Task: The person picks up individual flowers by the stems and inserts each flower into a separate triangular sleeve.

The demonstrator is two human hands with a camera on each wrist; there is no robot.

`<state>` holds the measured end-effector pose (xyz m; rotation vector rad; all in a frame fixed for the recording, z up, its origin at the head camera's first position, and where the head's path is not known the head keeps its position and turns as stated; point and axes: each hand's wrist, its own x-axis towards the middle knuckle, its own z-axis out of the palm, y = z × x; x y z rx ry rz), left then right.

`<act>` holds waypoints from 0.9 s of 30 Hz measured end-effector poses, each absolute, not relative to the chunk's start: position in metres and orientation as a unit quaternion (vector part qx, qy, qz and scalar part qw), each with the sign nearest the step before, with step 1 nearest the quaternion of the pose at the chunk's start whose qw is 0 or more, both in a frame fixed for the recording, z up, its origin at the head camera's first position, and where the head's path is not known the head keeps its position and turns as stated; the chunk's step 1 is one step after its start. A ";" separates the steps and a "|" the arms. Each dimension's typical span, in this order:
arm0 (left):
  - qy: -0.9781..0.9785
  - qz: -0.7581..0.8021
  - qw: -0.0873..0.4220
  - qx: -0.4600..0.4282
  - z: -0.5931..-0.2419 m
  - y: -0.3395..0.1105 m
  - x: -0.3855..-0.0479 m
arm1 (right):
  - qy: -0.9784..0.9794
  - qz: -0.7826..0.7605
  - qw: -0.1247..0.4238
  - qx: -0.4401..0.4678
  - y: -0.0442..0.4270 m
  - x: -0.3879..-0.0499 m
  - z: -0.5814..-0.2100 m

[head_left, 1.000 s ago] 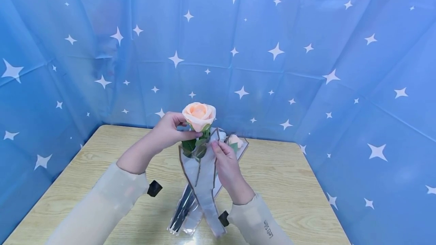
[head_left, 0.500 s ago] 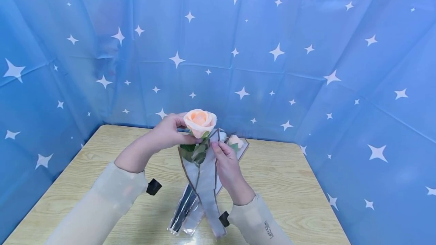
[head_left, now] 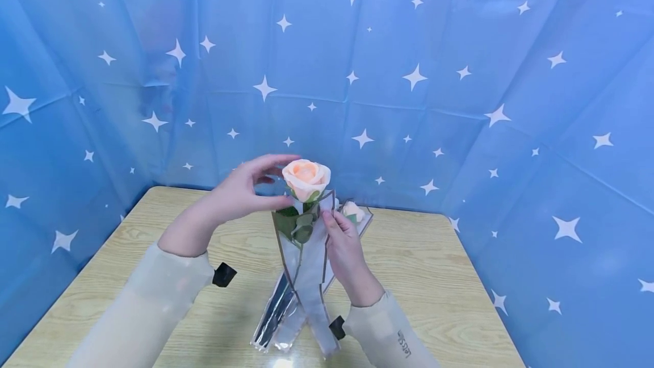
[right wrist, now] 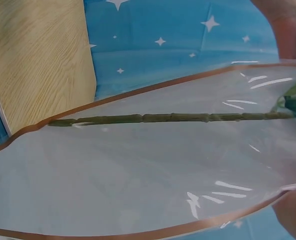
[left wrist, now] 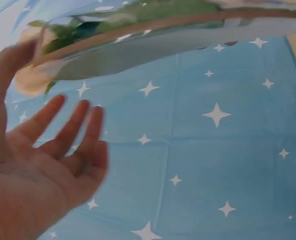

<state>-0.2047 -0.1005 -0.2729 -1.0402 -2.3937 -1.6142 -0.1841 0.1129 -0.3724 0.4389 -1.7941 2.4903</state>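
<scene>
A peach artificial rose stands upright in a clear flower sleeve with brown edging, its bloom above the rim. Its jointed green stem shows through the film in the right wrist view. My left hand is beside the bloom, fingers parted and slightly bent. In the left wrist view its palm is bare, and the thumb lies by the sleeve's rim; whether it touches is unclear. My right hand pinches the sleeve's right edge between thumb and fingers.
Behind my right hand lies another wrapped flower, pale in colour. More clear wrapping with a dark strip lies on the wooden table below the sleeve. A blue star-patterned curtain surrounds the table's back and sides.
My left hand has let go of the rose and its fingers have spread. The rose dipped, then shifted slightly right within the sleeve. My right hand keeps its pinch, almost still.
</scene>
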 end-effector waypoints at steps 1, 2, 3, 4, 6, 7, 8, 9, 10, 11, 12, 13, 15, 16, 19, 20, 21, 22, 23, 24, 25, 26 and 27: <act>-0.766 -0.539 0.057 -0.346 -0.272 -0.102 -0.204 | -0.578 0.803 0.020 0.141 0.113 -0.184 -0.373; -0.750 -0.553 0.082 -0.354 -0.271 -0.102 -0.203 | -0.579 0.803 0.021 0.141 0.114 -0.184 -0.373; -0.734 -0.562 0.111 -0.366 -0.270 -0.102 -0.202 | -0.579 0.802 0.022 0.143 0.114 -0.185 -0.373; -0.719 -0.567 0.139 -0.377 -0.270 -0.101 -0.201 | -0.579 0.802 0.021 0.147 0.114 -0.185 -0.374; -0.703 -0.553 0.195 -0.402 -0.269 -0.099 -0.198 | -0.577 0.803 0.020 0.149 0.114 -0.186 -0.375; -0.700 -0.539 0.218 -0.414 -0.269 -0.097 -0.197 | -0.576 0.803 0.020 0.150 0.114 -0.186 -0.375; -0.698 -0.523 0.236 -0.428 -0.270 -0.095 -0.196 | -0.576 0.804 0.019 0.151 0.114 -0.186 -0.376; -0.700 -0.507 0.246 -0.439 -0.270 -0.093 -0.195 | -0.575 0.804 0.020 0.150 0.114 -0.186 -0.376; -0.702 -0.491 0.254 -0.449 -0.271 -0.091 -0.195 | -0.575 0.804 0.020 0.149 0.114 -0.186 -0.376; -0.705 -0.475 0.261 -0.457 -0.271 -0.089 -0.194 | -0.574 0.805 0.021 0.146 0.114 -0.186 -0.376; -0.708 -0.464 0.263 -0.463 -0.272 -0.088 -0.194 | -0.574 0.806 0.022 0.144 0.114 -0.186 -0.377; -0.711 -0.453 0.266 -0.467 -0.273 -0.087 -0.194 | -0.574 0.806 0.023 0.142 0.113 -0.186 -0.376; -0.718 -0.435 0.274 -0.469 -0.275 -0.085 -0.193 | -0.573 0.808 0.023 0.139 0.113 -0.186 -0.376; -0.720 -0.428 0.279 -0.470 -0.275 -0.084 -0.193 | -0.571 0.809 0.022 0.138 0.113 -0.186 -0.377; -0.728 -0.411 0.289 -0.466 -0.276 -0.084 -0.192 | -0.565 0.814 0.017 0.133 0.114 -0.185 -0.377; -0.730 -0.406 0.292 -0.465 -0.277 -0.083 -0.192 | -0.563 0.816 0.015 0.133 0.114 -0.185 -0.377; -0.733 -0.401 0.293 -0.464 -0.277 -0.083 -0.192 | -0.558 0.819 0.013 0.133 0.115 -0.185 -0.378; -0.736 -0.396 0.295 -0.463 -0.277 -0.083 -0.191 | -0.555 0.821 0.012 0.133 0.115 -0.184 -0.378; -0.738 -0.392 0.296 -0.462 -0.278 -0.082 -0.191 | -0.553 0.822 0.010 0.135 0.115 -0.184 -0.378; -0.742 -0.386 0.296 -0.460 -0.278 -0.082 -0.191 | -0.551 0.823 0.008 0.136 0.116 -0.184 -0.379; -0.747 -0.380 0.297 -0.459 -0.279 -0.082 -0.191 | -0.549 0.824 0.008 0.138 0.116 -0.184 -0.379; -0.751 -0.373 0.297 -0.457 -0.279 -0.082 -0.191 | -0.547 0.826 0.008 0.138 0.116 -0.184 -0.379; -0.755 -0.368 0.297 -0.455 -0.280 -0.082 -0.191 | -0.544 0.828 0.008 0.137 0.117 -0.184 -0.380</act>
